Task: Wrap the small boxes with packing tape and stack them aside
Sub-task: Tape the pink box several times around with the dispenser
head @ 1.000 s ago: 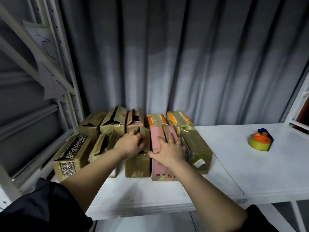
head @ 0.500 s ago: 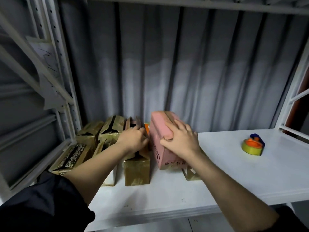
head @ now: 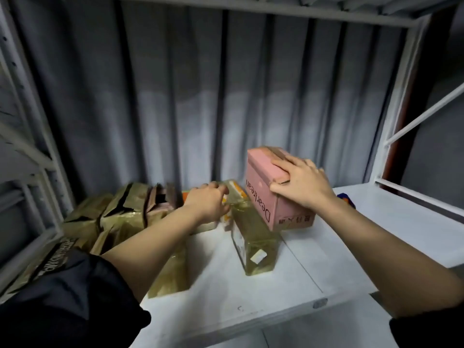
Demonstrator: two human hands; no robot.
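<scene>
Right hand [head: 300, 187] is gripping the pink box [head: 266, 189], fingers curled over its top edge, holding it tilted above the shelf [head: 251, 297], clear of the row. Left hand [head: 207, 203] is resting on the taped boxes [head: 253, 237], fingers loosely bent, grip unclear. Step looks like fetching a box; next calls for setting it down and getting tape.
</scene>
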